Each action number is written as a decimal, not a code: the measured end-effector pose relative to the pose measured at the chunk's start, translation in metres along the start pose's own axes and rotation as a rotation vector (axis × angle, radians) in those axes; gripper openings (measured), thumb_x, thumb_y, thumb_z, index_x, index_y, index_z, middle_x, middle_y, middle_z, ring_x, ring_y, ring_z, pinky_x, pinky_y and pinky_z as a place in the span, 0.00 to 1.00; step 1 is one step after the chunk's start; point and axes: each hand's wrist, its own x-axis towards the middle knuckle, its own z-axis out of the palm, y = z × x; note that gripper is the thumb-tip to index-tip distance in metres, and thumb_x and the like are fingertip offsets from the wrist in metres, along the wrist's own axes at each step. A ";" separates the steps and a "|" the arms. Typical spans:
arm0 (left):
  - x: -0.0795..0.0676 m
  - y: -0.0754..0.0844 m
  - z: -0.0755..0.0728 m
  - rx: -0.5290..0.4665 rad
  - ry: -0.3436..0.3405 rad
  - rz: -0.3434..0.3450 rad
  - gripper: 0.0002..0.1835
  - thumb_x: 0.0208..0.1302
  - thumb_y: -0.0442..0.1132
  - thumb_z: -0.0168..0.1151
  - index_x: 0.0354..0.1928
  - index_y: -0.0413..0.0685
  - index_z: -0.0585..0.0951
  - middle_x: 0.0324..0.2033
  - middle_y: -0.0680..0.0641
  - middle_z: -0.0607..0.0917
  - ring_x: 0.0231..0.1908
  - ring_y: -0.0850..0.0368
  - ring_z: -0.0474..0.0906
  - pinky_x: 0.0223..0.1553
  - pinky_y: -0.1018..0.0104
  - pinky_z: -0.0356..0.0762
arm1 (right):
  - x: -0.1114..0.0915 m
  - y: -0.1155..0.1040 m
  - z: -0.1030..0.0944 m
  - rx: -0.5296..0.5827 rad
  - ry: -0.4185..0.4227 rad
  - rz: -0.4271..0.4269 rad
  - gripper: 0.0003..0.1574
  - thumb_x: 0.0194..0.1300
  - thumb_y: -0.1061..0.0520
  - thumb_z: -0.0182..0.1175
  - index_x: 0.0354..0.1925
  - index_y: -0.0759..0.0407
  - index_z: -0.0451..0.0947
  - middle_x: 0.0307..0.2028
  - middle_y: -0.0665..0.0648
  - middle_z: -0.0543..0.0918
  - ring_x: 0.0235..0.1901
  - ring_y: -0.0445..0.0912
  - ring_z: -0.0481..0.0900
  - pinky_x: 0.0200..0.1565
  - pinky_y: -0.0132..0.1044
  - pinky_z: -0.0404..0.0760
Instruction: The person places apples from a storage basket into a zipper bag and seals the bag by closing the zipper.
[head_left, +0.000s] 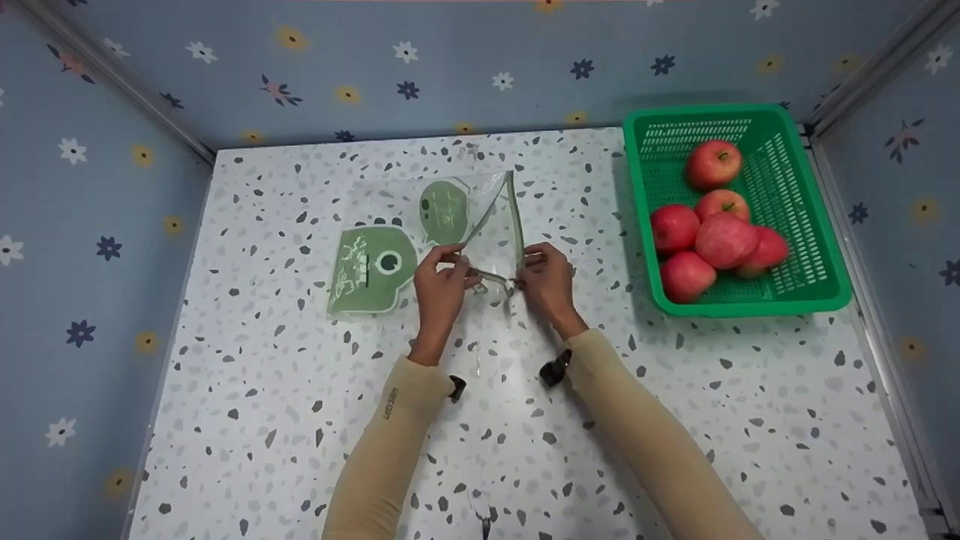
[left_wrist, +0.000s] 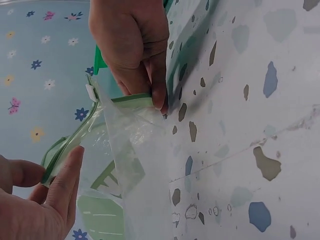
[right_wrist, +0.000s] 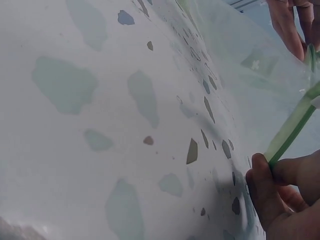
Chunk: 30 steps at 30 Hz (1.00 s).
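centre of frame: left hand [head_left: 441, 279] and right hand [head_left: 545, 281] each pinch the green zip rim of a clear bag [head_left: 480, 217]; thin, limp, slippery film, best gripped at the stiffer rim.

A white table [head_left: 300, 420] speckled with grey and dark chips is enclosed on three sides by blue flowered walls. A clear zip bag [head_left: 450, 225] printed with green shapes is laid near the table's middle, its near edge lifted off the surface. A green plastic basket [head_left: 817, 292] filled with red apples [head_left: 712, 232] is set at the far right corner.
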 end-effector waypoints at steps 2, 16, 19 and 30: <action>0.000 0.001 0.000 0.002 0.005 0.011 0.10 0.75 0.27 0.58 0.52 0.32 0.83 0.40 0.41 0.79 0.31 0.51 0.88 0.38 0.64 0.92 | 0.001 0.000 0.000 0.003 0.004 0.004 0.17 0.63 0.77 0.62 0.51 0.72 0.80 0.42 0.68 0.88 0.38 0.55 0.90 0.35 0.33 0.90; -0.002 -0.005 0.002 -0.045 -0.052 -0.007 0.10 0.77 0.28 0.57 0.54 0.31 0.82 0.40 0.42 0.79 0.32 0.56 0.86 0.41 0.63 0.92 | 0.003 0.001 -0.002 -0.018 0.004 0.048 0.18 0.65 0.74 0.63 0.53 0.69 0.81 0.43 0.66 0.89 0.39 0.53 0.89 0.37 0.34 0.90; -0.002 -0.005 0.003 -0.052 -0.067 -0.008 0.10 0.78 0.28 0.57 0.54 0.31 0.82 0.40 0.42 0.79 0.33 0.55 0.87 0.41 0.62 0.92 | 0.003 0.000 -0.004 -0.017 0.001 0.032 0.18 0.65 0.74 0.63 0.54 0.70 0.81 0.44 0.67 0.89 0.40 0.54 0.89 0.38 0.34 0.90; 0.000 -0.008 0.007 -0.047 -0.072 -0.051 0.12 0.78 0.29 0.56 0.57 0.29 0.80 0.42 0.42 0.78 0.34 0.56 0.86 0.43 0.62 0.92 | -0.001 -0.007 -0.017 -0.115 0.027 -0.142 0.20 0.74 0.65 0.64 0.60 0.71 0.79 0.49 0.66 0.86 0.48 0.57 0.87 0.49 0.46 0.89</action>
